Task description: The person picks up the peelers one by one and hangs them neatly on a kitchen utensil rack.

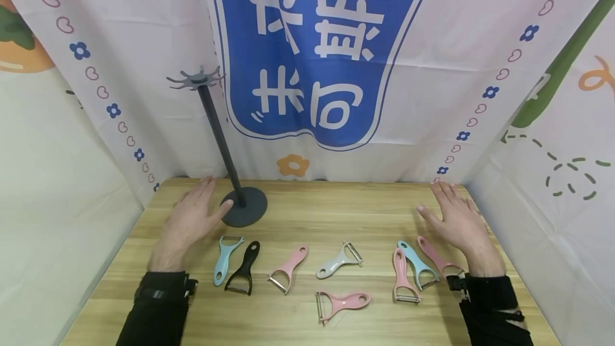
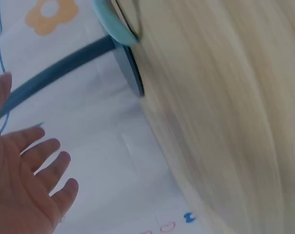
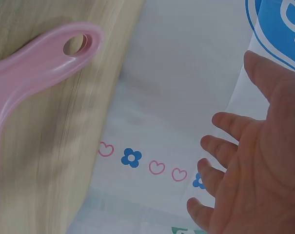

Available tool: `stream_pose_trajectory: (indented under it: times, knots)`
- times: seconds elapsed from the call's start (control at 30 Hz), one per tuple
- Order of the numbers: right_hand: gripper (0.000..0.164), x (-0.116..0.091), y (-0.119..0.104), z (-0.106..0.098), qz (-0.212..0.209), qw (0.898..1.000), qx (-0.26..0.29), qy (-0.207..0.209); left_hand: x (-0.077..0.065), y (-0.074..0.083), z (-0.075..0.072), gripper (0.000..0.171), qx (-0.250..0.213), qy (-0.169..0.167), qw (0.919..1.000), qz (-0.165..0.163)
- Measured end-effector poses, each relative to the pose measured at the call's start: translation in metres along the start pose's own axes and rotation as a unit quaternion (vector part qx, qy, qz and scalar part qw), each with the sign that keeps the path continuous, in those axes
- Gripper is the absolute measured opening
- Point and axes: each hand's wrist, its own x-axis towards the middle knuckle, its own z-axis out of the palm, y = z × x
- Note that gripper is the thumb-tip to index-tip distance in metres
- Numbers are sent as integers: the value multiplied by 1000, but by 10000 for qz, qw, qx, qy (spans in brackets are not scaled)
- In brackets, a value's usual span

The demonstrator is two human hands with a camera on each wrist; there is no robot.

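My left hand point(image 1: 192, 218) is at the table's left side, fingers extended, its thumb by the round base of a dark grey hook stand point(image 1: 221, 146). In the left wrist view that hand point(image 2: 25, 180) holds nothing. On the right, my right hand point(image 1: 456, 223) has its fingers spread and holds nothing, near a pink peeler point(image 1: 431, 251). Beside that peeler lie a light blue peeler point(image 1: 410, 255) and another pink one. Below the stand are a light blue peeler point(image 1: 223, 263) and a black peeler point(image 1: 247, 260). A pink peeler point(image 1: 293, 263) and a pale grey peeler point(image 1: 333, 265) lie mid-table.
Another pink peeler point(image 1: 353, 301) lies nearer the front of the wooden table point(image 1: 336, 207). Behind the table hangs a printed white cloth point(image 1: 427, 105) with a blue panel. More cloth walls border the left and right sides. The stand rises in front of the back cloth.
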Motion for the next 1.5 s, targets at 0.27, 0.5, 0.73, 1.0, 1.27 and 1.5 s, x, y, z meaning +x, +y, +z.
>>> stream_pose_trajectory:
  times: [0.27,0.5,0.73,1.0,1.27,1.5]
  knots:
    - [89,1,-5,3,43,9998,47,-208,9,15,-5,89,-1416,358,9880,-508]
    - [89,0,-9,4,-9,9997,73,-228,19,19,-11,79,-3058,727,9477,-547]
    - [90,0,-9,5,-12,9997,57,-247,36,25,-13,79,-3838,682,9180,-730]
    - [90,0,-10,5,-23,9996,99,-272,54,27,-9,51,-3619,769,9255,-807]
    - [90,0,-13,5,-38,9995,116,-300,62,34,-3,25,-3126,928,9406,-947]
    - [90,0,-14,4,-56,9995,106,-292,68,37,1,18,-2889,1106,9454,-1026]
